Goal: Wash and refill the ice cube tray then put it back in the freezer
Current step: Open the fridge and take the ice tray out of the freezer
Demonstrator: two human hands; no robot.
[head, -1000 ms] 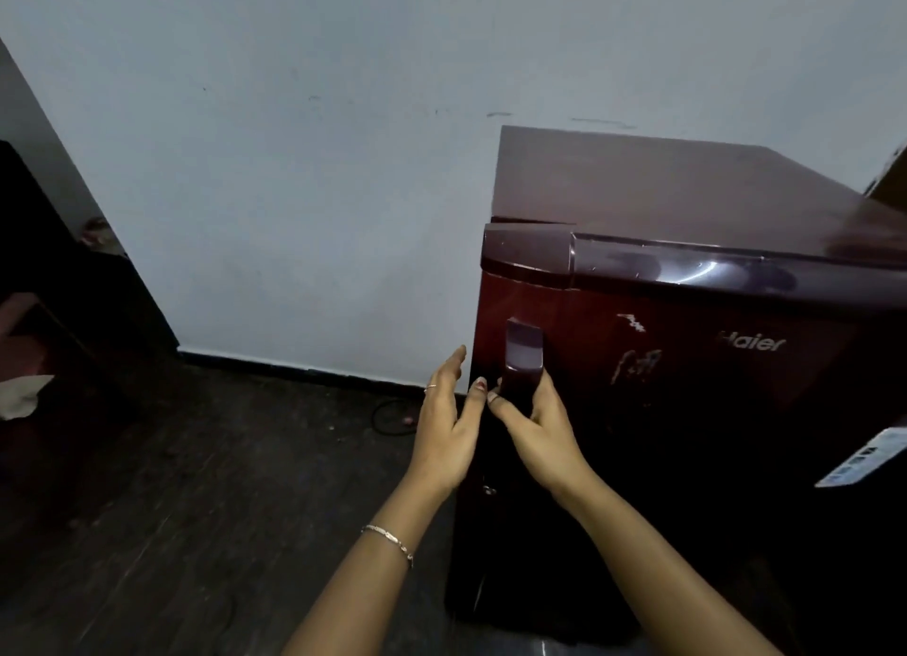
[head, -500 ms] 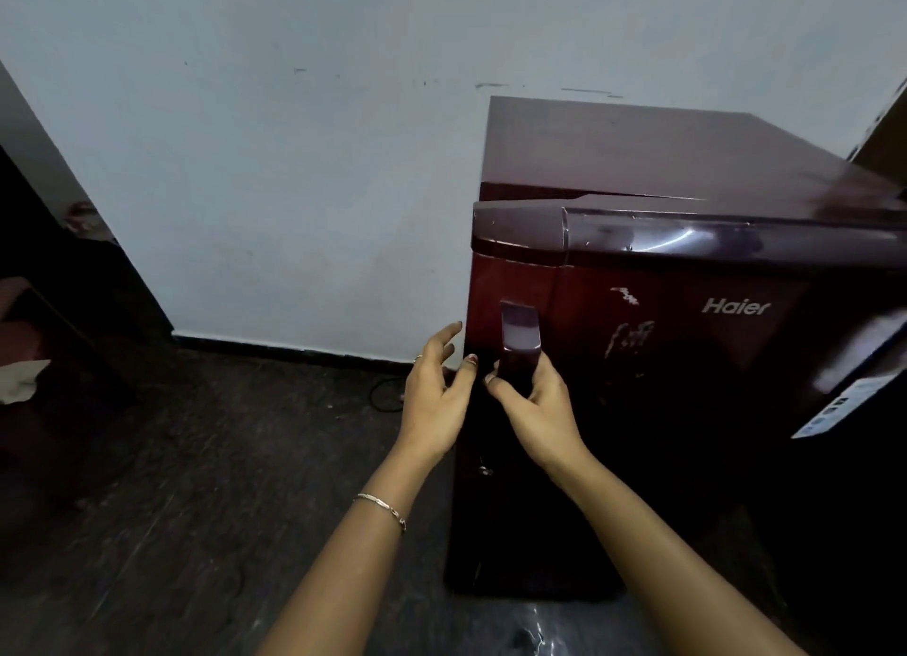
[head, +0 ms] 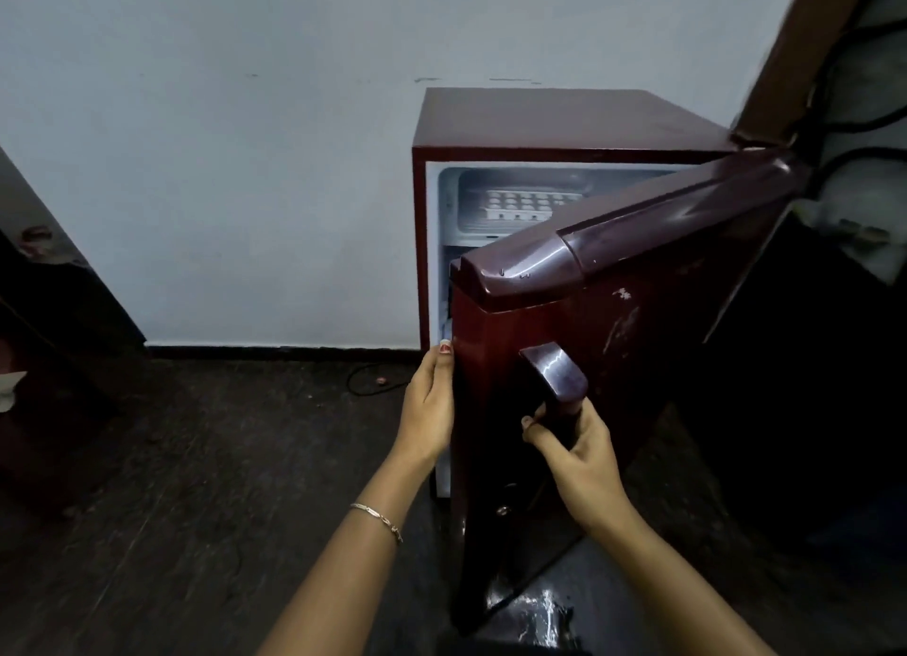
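- Maroon fridge door (head: pixel 613 321) open: right hand (head: pixel 584 464) curls round its handle (head: pixel 557 370), left hand (head: pixel 429 410) grips its edge.
- White ice cube tray (head: pixel 522 202) lies in freezer (head: pixel 468 213), long axis left to right.

Left hand (head: pixel 429 400) forward, right hand (head: pixel 584 451) curled.

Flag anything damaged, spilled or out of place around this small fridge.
The glossy maroon fridge door has white scuffs where the finish looks scraped, above its handle. Below the door, the dark floor shows a shiny patch, possibly water. A loose black cable lies by the wall.
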